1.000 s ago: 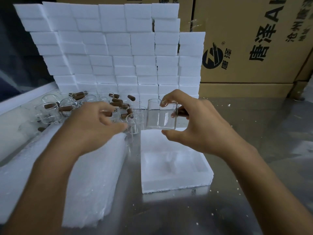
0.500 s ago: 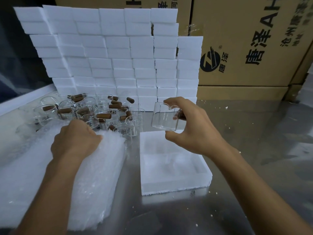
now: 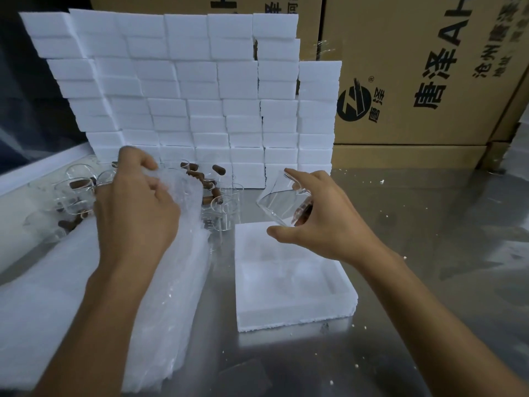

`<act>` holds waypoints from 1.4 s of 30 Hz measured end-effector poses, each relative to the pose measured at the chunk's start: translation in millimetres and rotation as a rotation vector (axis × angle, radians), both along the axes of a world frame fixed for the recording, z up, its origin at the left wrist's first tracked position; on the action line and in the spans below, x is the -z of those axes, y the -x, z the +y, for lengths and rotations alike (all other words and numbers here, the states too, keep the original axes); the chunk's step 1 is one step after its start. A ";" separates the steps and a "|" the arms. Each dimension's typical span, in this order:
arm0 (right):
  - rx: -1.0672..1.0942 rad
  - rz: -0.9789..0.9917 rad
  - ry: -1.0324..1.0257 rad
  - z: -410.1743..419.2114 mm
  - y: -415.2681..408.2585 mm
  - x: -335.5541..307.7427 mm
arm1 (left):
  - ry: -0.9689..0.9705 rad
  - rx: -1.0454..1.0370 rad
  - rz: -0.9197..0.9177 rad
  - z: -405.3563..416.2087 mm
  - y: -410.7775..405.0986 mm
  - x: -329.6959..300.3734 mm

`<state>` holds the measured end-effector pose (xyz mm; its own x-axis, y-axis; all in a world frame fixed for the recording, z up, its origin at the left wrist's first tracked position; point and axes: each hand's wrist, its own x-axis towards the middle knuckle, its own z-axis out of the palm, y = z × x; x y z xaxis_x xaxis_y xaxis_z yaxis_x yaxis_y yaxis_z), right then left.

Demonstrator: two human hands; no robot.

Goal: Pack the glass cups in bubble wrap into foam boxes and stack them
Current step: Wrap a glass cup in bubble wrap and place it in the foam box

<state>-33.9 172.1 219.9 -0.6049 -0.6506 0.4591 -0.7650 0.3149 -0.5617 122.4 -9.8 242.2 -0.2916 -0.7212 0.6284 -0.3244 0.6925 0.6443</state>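
My right hand (image 3: 320, 216) grips a clear smooth cup (image 3: 282, 203), tilted above the open white foam box (image 3: 294, 308). My left hand (image 3: 137, 207) pinches crinkly bubble wrap (image 3: 183, 253) on the steel surface (image 3: 415, 282).

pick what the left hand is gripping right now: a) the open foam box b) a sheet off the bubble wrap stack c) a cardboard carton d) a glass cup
b: the left hand pinches up the top sheet of the bubble wrap stack, while the glass cup is held tilted in the right hand above the open foam box.
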 end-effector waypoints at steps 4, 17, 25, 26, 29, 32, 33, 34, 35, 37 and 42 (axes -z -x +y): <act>0.008 -0.073 0.043 -1.0 -0.9 0.2 | 0.054 0.153 -0.065 11.1 2.7 -2.9; -0.043 -0.225 0.112 2.2 2.1 -3.7 | -0.075 0.312 -0.175 45.1 23.0 9.0; -0.032 -0.222 0.126 4.8 2.9 -8.5 | -0.174 0.139 -0.267 49.8 25.3 12.8; -0.032 -0.229 0.119 5.4 2.6 -9.3 | -0.192 0.127 -0.279 49.0 24.4 13.1; -0.054 -0.263 0.120 7.4 -0.1 -12.5 | -0.191 0.081 -0.345 42.0 21.2 13.1; -0.099 -0.364 0.142 8.7 -3.2 -15.7 | -0.233 0.098 -0.429 37.3 17.9 11.1; -0.112 -0.421 0.148 9.0 -4.4 -16.8 | -0.246 0.121 -0.445 36.1 17.3 10.6; -0.124 -0.480 0.156 9.1 -5.7 -17.8 | -0.253 0.140 -0.452 35.8 16.5 9.7; -0.131 -0.534 0.164 9.5 -6.8 -18.9 | -0.254 0.151 -0.456 35.7 16.0 9.3; -0.133 -0.631 0.171 11.0 -9.4 -21.6 | -0.240 0.149 -0.481 36.3 15.8 10.3; -0.243 -1.008 0.319 10.6 -12.6 -27.4 | -0.181 0.187 -0.500 38.9 19.2 16.8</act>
